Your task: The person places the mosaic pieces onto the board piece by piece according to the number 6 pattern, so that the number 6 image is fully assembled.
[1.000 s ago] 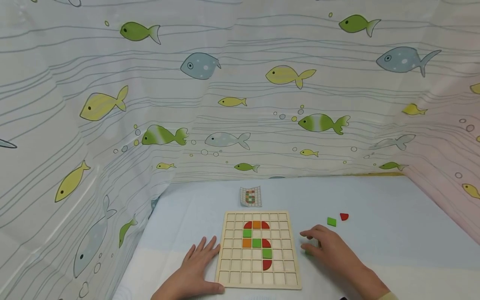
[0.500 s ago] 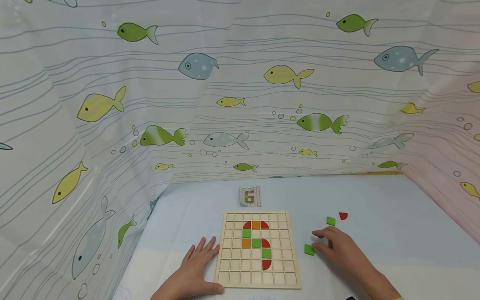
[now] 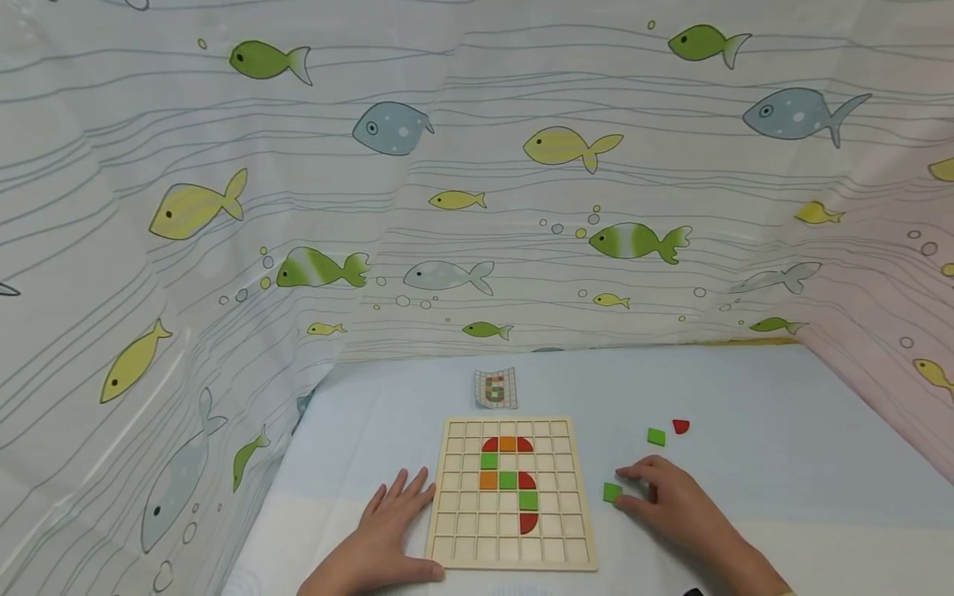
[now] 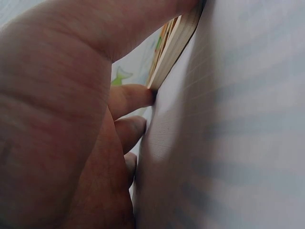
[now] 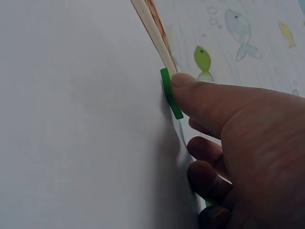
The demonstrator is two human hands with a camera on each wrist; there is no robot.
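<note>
In the head view, a wooden grid board (image 3: 511,546) lies on the table, with red, orange and green tiles in some squares forming a curved figure. My left hand (image 3: 380,538) lies spread at its left side, thumb and index finger touching the board edge (image 4: 178,45) in the left wrist view. To the right of the board, a green square tile (image 3: 612,492) lies on the cloth. My right hand (image 3: 674,503) is beside that tile, its thumb tip (image 5: 183,80) touching the tile (image 5: 172,98). The index finger is apart from the thumb; the other fingers bend loosely.
A second green tile (image 3: 656,436) and a red rounded tile (image 3: 681,426) lie farther back on the right. Behind the board is a small paper card (image 3: 495,389) with a printed grid pattern. A fish-print curtain (image 3: 477,182) surrounds the table (image 3: 745,463).
My right hand moved right, uncovering the green tile beside the board, then came slightly back left so the thumb meets it. The left hand and the board tiles stayed put.
</note>
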